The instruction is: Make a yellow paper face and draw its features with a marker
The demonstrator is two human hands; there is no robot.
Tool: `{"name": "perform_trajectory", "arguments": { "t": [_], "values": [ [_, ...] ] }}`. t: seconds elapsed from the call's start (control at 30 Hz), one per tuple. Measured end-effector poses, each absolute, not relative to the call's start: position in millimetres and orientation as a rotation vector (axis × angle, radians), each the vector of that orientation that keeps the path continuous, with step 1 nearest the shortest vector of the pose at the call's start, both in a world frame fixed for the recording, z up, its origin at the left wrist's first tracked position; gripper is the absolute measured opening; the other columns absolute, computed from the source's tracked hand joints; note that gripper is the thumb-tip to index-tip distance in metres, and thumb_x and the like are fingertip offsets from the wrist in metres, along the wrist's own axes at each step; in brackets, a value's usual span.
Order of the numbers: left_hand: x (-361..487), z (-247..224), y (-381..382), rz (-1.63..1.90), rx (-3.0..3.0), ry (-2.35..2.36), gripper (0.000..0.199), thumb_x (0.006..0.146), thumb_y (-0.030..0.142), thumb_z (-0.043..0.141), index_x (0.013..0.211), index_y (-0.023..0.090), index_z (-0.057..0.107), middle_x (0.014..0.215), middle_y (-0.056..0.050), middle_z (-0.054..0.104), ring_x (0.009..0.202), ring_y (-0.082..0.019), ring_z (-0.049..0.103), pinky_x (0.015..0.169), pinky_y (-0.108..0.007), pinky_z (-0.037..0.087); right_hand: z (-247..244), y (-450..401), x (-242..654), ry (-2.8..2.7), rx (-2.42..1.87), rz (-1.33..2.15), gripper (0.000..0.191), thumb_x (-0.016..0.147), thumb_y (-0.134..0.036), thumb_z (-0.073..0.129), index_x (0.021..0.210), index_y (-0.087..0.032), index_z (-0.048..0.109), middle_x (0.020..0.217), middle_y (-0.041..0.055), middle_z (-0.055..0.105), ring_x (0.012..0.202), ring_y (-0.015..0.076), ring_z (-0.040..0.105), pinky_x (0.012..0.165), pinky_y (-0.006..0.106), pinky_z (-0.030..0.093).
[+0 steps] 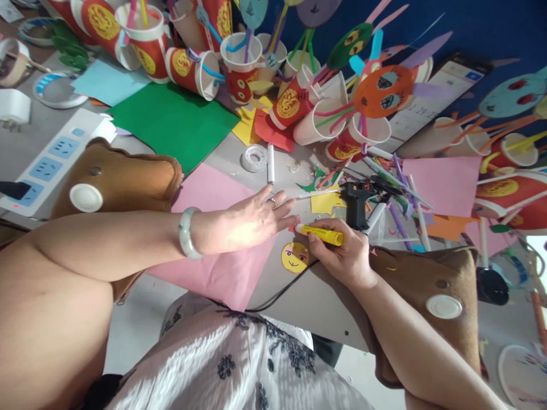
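Observation:
My left hand (252, 219) reaches over the pink paper (213, 273), palm down with fingers stretched out. It wears a ring, and a pale bangle circles the wrist. In my right hand (344, 259) is a yellow marker (322, 234), gripped between thumb and fingers and pointing left. At its tip lies a small red scrap (293, 228), close to my left fingertips. Just below, a round yellow paper face (294, 257) with drawn eyes and a smile rests on the grey table. A black glue gun (355, 202) lies beyond my right hand.
Decorated paper cups (239, 57) crowd the back, some with paper faces on straws. Green paper (175, 122) and a tape roll (254, 158) lie ahead. Brown cushions (115, 176) flank me, and a power strip (55, 154) sits left. A black cable (282, 291) crosses the front.

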State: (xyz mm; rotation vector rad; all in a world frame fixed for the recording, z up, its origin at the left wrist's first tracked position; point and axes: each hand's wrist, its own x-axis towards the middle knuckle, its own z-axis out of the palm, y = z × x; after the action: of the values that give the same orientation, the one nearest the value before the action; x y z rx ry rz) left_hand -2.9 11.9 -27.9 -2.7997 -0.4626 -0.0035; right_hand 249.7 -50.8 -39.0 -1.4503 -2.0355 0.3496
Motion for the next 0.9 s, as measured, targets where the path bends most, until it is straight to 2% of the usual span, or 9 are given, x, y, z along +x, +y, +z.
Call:
{"name": "perform_trajectory", "arguments": {
  "t": [0.2, 0.37, 0.53, 0.67, 0.8, 0.9],
  "values": [
    [-3.7, -29.6, 11.4, 0.002, -2.820, -0.472, 0.058, 0.103, 0.017, 0.039, 0.161, 0.015, 0.034, 0.161, -0.015, 0.042, 0.149, -0.032, 0.040, 0.124, -0.053, 0.031, -35.6, -50.3, 248.8, -2.012, -1.499, 0.382, 0.009, 0.087, -0.033, 0.065, 0.088, -0.024, 0.066, 0.073, -0.0001, 0.077, 0.057, 0.0176, 0.072, 0.056, 0.027, 0.059],
    [-3.3, -27.4, 10.1, -0.013, -2.823, -0.476, 0.057, 0.104, 0.016, 0.037, 0.161, 0.012, 0.035, 0.160, -0.017, 0.044, 0.149, -0.033, 0.041, 0.123, -0.054, 0.032, -39.6, -53.2, 249.0, -1.962, -1.475, 0.254, 0.008, 0.088, -0.031, 0.066, 0.092, -0.024, 0.066, 0.078, 0.0013, 0.079, 0.062, 0.0186, 0.074, 0.060, 0.028, 0.059],
    [-2.2, -27.2, 10.1, -0.028, -2.803, -0.497, 0.055, 0.105, 0.019, 0.037, 0.160, 0.017, 0.040, 0.156, -0.013, 0.049, 0.146, -0.030, 0.045, 0.122, -0.050, 0.034, -37.2, -50.8, 247.4, -2.017, -1.452, 0.370, 0.007, 0.088, -0.030, 0.065, 0.092, -0.024, 0.066, 0.073, -0.0001, 0.076, 0.055, 0.0165, 0.070, 0.055, 0.026, 0.057],
    [-2.3, -29.0, 9.9, -0.037, -2.793, -0.505, 0.054, 0.105, 0.020, 0.038, 0.160, 0.020, 0.041, 0.159, -0.012, 0.047, 0.147, -0.030, 0.043, 0.123, -0.051, 0.032, -37.6, -50.8, 247.5, -2.004, -1.458, 0.344, 0.004, 0.085, -0.028, 0.065, 0.086, -0.024, 0.065, 0.066, -0.0019, 0.074, 0.050, 0.0162, 0.068, 0.050, 0.025, 0.055],
    [-0.2, -31.2, 10.3, -0.082, -2.809, -0.512, 0.053, 0.104, 0.017, 0.039, 0.157, 0.016, 0.044, 0.158, -0.015, 0.048, 0.145, -0.031, 0.045, 0.121, -0.052, 0.034, -39.3, -51.8, 247.5, -1.981, -1.466, 0.283, 0.007, 0.087, -0.031, 0.066, 0.091, -0.025, 0.066, 0.075, 0.0009, 0.078, 0.058, 0.0186, 0.072, 0.058, 0.029, 0.059],
    [1.7, -32.1, 10.8, -0.098, -2.816, -0.522, 0.051, 0.104, 0.018, 0.039, 0.155, 0.016, 0.047, 0.155, -0.014, 0.051, 0.142, -0.031, 0.047, 0.119, -0.051, 0.036, -38.5, -50.7, 247.1, -2.021, -1.436, 0.338, 0.007, 0.088, -0.030, 0.066, 0.091, -0.024, 0.066, 0.073, 0.0000, 0.077, 0.056, 0.0173, 0.071, 0.054, 0.027, 0.057]
  ]
}}
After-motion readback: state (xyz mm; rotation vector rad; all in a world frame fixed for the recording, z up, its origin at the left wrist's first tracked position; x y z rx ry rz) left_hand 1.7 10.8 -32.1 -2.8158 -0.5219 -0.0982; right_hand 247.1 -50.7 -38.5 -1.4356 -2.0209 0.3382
